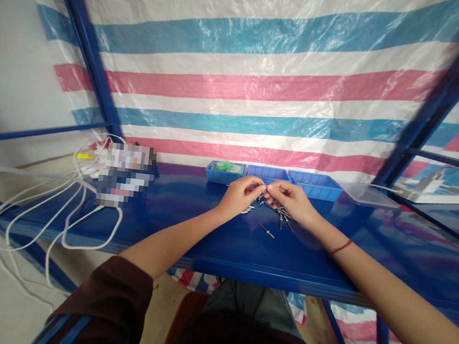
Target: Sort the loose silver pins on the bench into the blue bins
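My left hand and my right hand meet at their fingertips above the blue tabletop. Both are closed in a pinch, thumb against finger. Whatever sits between the fingertips is too small and covered to make out. Just below and behind the fingers lies a loose pile of blind rivets, thin metal pins with thicker silver heads. A few more rivets rest by my left hand. One single rivet lies apart, nearer the front edge.
Behind my hands stand three blue bins: the left bin holds green plastic, the right bin a few small pieces. A clear lid and a white power strip lie at right. White cables loop over the left edge.
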